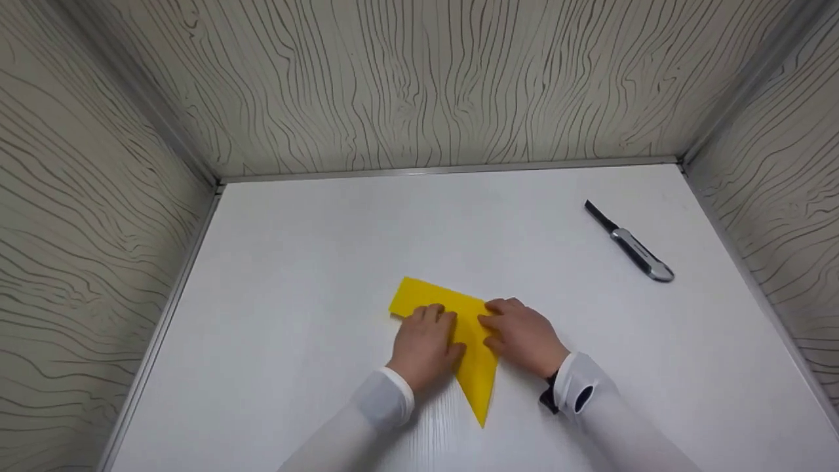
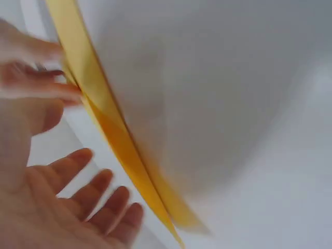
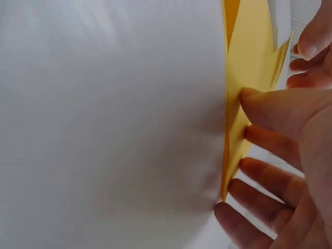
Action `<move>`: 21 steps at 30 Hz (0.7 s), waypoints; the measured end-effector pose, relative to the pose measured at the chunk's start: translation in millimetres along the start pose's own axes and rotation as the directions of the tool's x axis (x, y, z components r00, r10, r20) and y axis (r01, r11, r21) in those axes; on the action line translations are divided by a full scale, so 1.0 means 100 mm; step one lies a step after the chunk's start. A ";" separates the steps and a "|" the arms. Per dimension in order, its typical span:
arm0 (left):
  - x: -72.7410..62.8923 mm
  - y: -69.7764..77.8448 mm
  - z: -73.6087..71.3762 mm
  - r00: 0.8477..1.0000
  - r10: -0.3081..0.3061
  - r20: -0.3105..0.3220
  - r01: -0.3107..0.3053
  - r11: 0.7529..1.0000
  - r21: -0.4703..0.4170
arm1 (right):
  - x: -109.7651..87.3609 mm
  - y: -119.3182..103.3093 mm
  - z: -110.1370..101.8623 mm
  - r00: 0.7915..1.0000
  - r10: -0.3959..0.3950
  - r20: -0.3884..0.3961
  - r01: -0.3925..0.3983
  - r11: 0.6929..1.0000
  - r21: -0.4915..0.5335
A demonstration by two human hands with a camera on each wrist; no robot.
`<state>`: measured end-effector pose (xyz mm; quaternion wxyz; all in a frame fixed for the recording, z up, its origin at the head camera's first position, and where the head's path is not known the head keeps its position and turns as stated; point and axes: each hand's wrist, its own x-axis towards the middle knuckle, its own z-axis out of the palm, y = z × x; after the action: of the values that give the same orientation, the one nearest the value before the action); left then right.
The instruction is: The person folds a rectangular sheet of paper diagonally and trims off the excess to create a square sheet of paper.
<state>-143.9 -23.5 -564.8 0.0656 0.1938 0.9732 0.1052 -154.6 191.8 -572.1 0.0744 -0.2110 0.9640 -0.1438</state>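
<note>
A folded sheet of yellow paper (image 1: 480,377) lies on the white table, with a broad arm toward the upper left and a sharp point toward the near edge. My left hand (image 1: 425,344) is over its left side, fingers loosely bent. In the left wrist view its fingers are spread, close to the paper (image 2: 116,135). On the opposite edge, my right hand (image 1: 526,335) rests thumb and fingertips. The right wrist view shows those fingers extended along the paper (image 3: 251,57), the thumb lying on its surface.
A utility knife (image 1: 632,249) with a black and silver handle lies at the right rear of the table (image 1: 295,262), its dark blade end pointing up and left. Wood-grain panels (image 1: 426,85) border the back and both sides.
</note>
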 end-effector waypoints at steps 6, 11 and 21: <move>-0.07 0.15 0.09 0.992 -0.006 0.124 -0.006 0.996 0.093 | 0.03 -0.11 0.00 0.999 0.036 -0.018 -0.036 0.999 -0.038; -0.03 0.11 0.11 0.993 -0.012 0.117 -0.005 0.990 0.141 | 0.05 -0.14 0.02 0.999 0.020 -0.046 -0.020 1.000 -0.008; 0.02 0.01 0.05 0.989 0.054 0.139 -0.068 0.993 0.095 | 0.05 -0.29 0.07 1.000 0.022 -0.009 -0.021 0.995 0.097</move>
<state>-144.6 -21.1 -569.3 0.1188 0.2332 0.9641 0.0454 -146.3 162.8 -570.2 0.0812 -0.1961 0.9584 -0.1907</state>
